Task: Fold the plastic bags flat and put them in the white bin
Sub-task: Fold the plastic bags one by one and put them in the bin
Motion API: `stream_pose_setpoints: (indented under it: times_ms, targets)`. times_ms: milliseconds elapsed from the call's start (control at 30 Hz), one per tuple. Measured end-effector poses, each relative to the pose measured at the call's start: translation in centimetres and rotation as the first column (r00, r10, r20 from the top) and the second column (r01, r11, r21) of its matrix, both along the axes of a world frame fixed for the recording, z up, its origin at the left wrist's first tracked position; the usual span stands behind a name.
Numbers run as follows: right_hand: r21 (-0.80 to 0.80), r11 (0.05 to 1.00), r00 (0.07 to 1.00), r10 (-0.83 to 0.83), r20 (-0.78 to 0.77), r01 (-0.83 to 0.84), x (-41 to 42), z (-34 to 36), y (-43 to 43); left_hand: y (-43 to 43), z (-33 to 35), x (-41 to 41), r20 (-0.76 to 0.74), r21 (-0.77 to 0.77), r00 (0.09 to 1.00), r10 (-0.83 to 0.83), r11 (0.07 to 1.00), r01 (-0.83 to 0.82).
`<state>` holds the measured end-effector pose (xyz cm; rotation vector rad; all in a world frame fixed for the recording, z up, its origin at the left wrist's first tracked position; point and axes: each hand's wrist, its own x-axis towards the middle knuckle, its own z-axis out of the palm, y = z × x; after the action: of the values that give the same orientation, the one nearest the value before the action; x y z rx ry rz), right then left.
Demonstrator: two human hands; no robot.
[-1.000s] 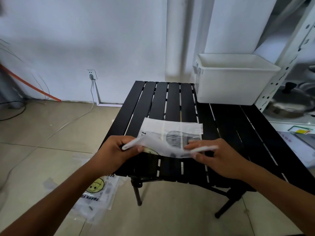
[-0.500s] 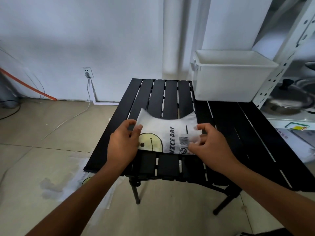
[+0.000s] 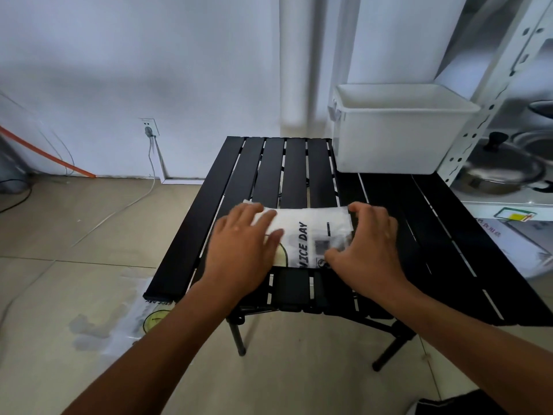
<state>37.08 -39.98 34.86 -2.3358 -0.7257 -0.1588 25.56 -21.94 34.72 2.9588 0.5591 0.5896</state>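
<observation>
Folded bag (image 3: 311,232) lying flat on the slatted table (image 3: 269,166), between and partly under both hands. Left hand (image 3: 242,247): fingers straight and together, pressed flat on the bag's left end, tips reaching toward its printed middle. Right hand (image 3: 369,244): fingers curled over the bag's right end, tips at its far corner, thumb on the near edge, holding that end within the curl. Bin (image 3: 398,142): beyond the right fingertips, well apart from them. Loose bags (image 3: 134,322): on the floor, below the left wrist.
</observation>
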Motion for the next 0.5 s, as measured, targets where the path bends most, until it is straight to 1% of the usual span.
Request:
stream_pose_setpoints:
  times_ms: [33,67,100,133,167,200,233,267,300,333,367,433,500]
  targets:
    - [-0.009,1.000,0.994,0.026,0.105,-0.025,-0.1,0.3,0.1,-0.4,-0.4,0.5,-0.137,-0.036,0.990,-0.042,0.999,0.038]
    - [-0.011,0.998,0.973,0.068,0.219,-0.067,-0.1,0.7,0.3,-0.5,-0.9,0.8,-0.240,-0.061,0.968,-0.070,0.997,0.057]
    - [-0.018,0.992,0.940,0.121,0.318,-0.122,-0.3,1.1,0.6,-0.5,-1.3,1.0,-0.314,-0.086,0.946,-0.084,0.995,0.060]
    - [-0.053,0.983,0.904,0.183,0.386,-0.177,-0.5,1.6,1.1,-0.4,-1.6,1.1,-0.353,-0.109,0.931,-0.090,0.992,0.055]
    - [-0.133,0.966,0.872,0.257,0.417,-0.221,-0.8,2.0,1.7,-0.2,-1.8,1.2,-0.369,-0.123,0.925,-0.092,0.991,0.050]
    - [-0.245,0.937,0.852,0.333,0.404,-0.250,-1.0,2.1,2.5,-0.1,-1.9,1.1,-0.378,-0.124,0.921,-0.095,0.991,0.052]
    - [-0.362,0.891,0.855,0.398,0.332,-0.274,-1.1,2.0,3.3,0.0,-1.8,1.1,-0.384,-0.118,0.918,-0.099,0.991,0.058]
    - [-0.449,0.840,0.873,0.435,0.221,-0.305,-1.1,1.7,4.1,0.0,-1.8,1.0,-0.390,-0.114,0.915,-0.100,0.992,0.060]
    - [-0.504,0.796,0.890,0.443,0.106,-0.336,-0.9,1.3,4.6,-0.1,-1.7,1.0,-0.392,-0.115,0.915,-0.099,0.992,0.058]
    - [-0.536,0.766,0.903,0.429,0.015,-0.355,-0.3,0.9,4.9,-0.1,-1.7,1.0,-0.389,-0.121,0.916,-0.096,0.991,0.053]
    - [-0.561,0.749,0.917,0.397,-0.045,-0.352,0.3,0.4,4.8,-0.1,-1.7,1.0,-0.386,-0.127,0.918,-0.095,0.991,0.049]
    - [-0.603,0.746,0.952,0.293,-0.085,-0.283,1.7,-0.5,3.6,-0.1,-1.6,0.9,-0.387,-0.135,0.917,-0.095,0.990,0.045]
    - [-0.632,0.748,0.979,0.180,-0.100,-0.202,2.6,-0.9,1.9,-0.2,-1.4,0.8,-0.386,-0.155,0.920,-0.066,0.988,0.006]
